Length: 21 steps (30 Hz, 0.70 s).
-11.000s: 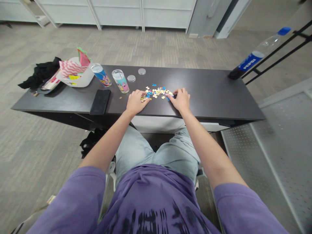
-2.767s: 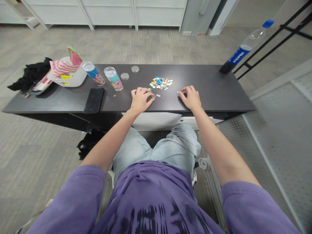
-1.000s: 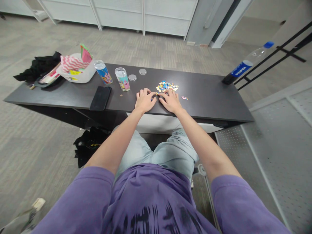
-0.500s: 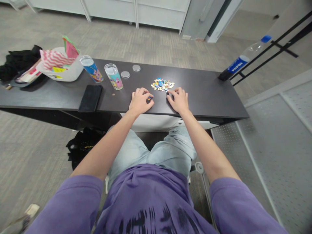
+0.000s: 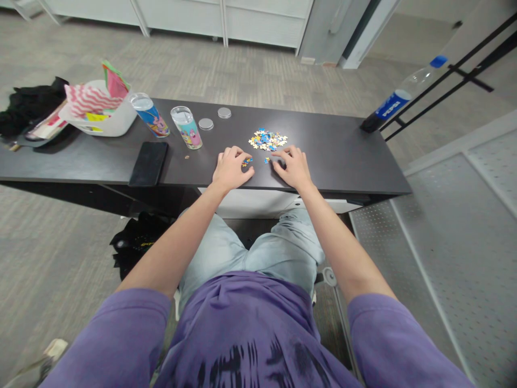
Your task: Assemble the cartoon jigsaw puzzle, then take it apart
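Note:
Small puzzle pieces (image 5: 268, 140) lie in a loose pile on the dark tabletop (image 5: 335, 156). My left hand (image 5: 231, 168) rests on the table to the near left of the pile, thumb and fingers curved apart around a few colourful joined pieces (image 5: 246, 161). Across from it, my right hand (image 5: 293, 168) is on the table at the near right of the pile, its thumb and fingers apart. A single blue and yellow piece (image 5: 267, 160) lies just left of my right fingertips, between the two hands.
Two printed clear cups (image 5: 189, 132) and two round silver lids (image 5: 205, 124) stand left of the pile. Farther left are a black phone (image 5: 148, 164) and a white basket (image 5: 109, 125). A Pepsi bottle (image 5: 393, 102) stands at the right end.
My right hand has shifted slightly left and nearer to me from the pile's edge. A single piece now shows on the table between the hands. My left hand has hardly moved.

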Available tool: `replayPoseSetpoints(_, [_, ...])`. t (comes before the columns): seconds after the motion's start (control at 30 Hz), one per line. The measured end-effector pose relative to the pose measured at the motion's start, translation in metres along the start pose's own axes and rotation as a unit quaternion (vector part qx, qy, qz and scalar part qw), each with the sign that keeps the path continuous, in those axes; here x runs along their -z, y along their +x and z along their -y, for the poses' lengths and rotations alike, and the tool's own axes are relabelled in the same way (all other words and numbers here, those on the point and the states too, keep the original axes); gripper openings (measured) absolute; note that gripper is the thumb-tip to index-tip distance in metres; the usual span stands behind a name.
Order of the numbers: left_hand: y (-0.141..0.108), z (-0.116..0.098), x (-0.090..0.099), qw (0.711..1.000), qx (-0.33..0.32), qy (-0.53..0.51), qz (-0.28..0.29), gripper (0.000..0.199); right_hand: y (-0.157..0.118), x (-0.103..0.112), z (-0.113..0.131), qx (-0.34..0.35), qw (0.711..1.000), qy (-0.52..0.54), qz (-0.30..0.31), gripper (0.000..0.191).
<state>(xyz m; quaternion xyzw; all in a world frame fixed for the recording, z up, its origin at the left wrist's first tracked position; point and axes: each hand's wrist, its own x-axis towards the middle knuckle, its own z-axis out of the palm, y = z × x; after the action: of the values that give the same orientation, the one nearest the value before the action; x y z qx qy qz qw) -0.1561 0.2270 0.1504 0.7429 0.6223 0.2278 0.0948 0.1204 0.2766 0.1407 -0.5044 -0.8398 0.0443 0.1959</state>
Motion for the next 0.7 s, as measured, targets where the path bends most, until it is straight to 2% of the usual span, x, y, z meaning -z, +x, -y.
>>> replayPoseSetpoints(0.13, [0.001, 0.002, 0.000, 1.000, -0.004, 0.003, 0.001, 0.038, 0.001, 0.002, 0.001, 0.029, 0.999, 0.003, 0.028, 0.042])
replayPoseSetpoints(0.27, [0.000, 0.001, 0.002, 0.999, -0.038, 0.004, 0.017, 0.054, 0.002, 0.006, 0.006, 0.066, 0.995, 0.006, 0.072, 0.043])
replayPoseSetpoints(0.33, [-0.001, 0.000, 0.003, 0.997, -0.064, 0.003, 0.032, 0.057, 0.002, 0.007, 0.009, 0.049, 0.996, -0.002, 0.069, 0.050])
replayPoseSetpoints(0.43, [-0.001, -0.002, 0.003, 0.996, -0.082, 0.004, 0.045, 0.048, 0.002, 0.005, 0.010, -0.018, 0.999, -0.022, 0.037, 0.056])
replayPoseSetpoints(0.53, [-0.001, -0.002, 0.002, 0.997, -0.069, 0.002, 0.037, 0.043, 0.003, 0.001, 0.009, -0.066, 0.997, -0.033, 0.023, 0.057])
replayPoseSetpoints(0.7, [-0.001, 0.001, 0.000, 0.999, -0.030, -0.008, 0.017, 0.042, 0.006, -0.003, 0.006, -0.082, 0.996, -0.030, 0.023, 0.057])
